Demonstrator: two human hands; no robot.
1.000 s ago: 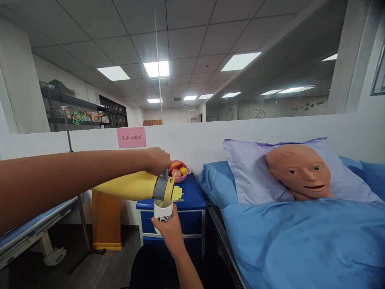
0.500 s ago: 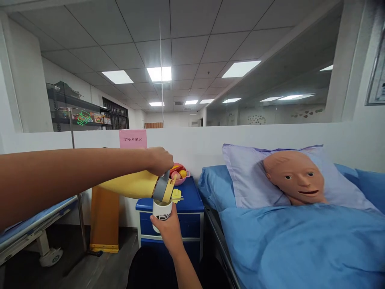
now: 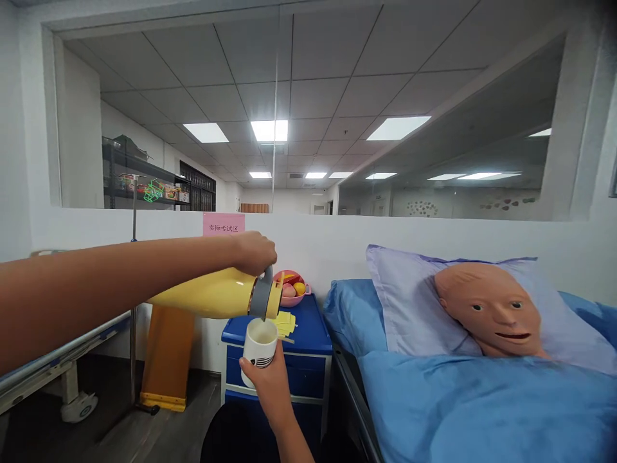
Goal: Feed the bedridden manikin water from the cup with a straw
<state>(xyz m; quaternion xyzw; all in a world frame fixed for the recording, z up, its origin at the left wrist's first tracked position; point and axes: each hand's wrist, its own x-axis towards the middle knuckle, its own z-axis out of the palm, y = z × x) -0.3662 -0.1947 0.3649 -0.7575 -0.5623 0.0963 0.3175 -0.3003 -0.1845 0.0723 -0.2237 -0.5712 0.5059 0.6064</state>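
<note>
My left hand (image 3: 255, 251) is closed around the grey handle of a yellow thermos jug (image 3: 207, 294). The jug lies nearly on its side, its grey collar and spout pointing right and its yellow lid raised. Below the spout, a white mug (image 3: 259, 341) with dark stripes is gripped from the right by my right hand (image 3: 270, 373), thumb across its near side. The mug stands slightly tilted, mouth up, with the spout at its rim. No stream of liquid can be made out, and how full the mug is I cannot tell.
Behind the mug stands a blue bedside cabinet (image 3: 308, 328) with yellow paper slips (image 3: 285, 323) and a pink fruit basket (image 3: 307, 294). On the right, a manikin (image 3: 486, 308) lies in a bed under a blue quilt (image 3: 463, 405). A drip stand (image 3: 134, 289) and orange board (image 3: 166, 354) are left.
The jug has come a little more level and its spout has risen from the mug, so more of the mug's inside shows. The camera view has shifted slightly.
</note>
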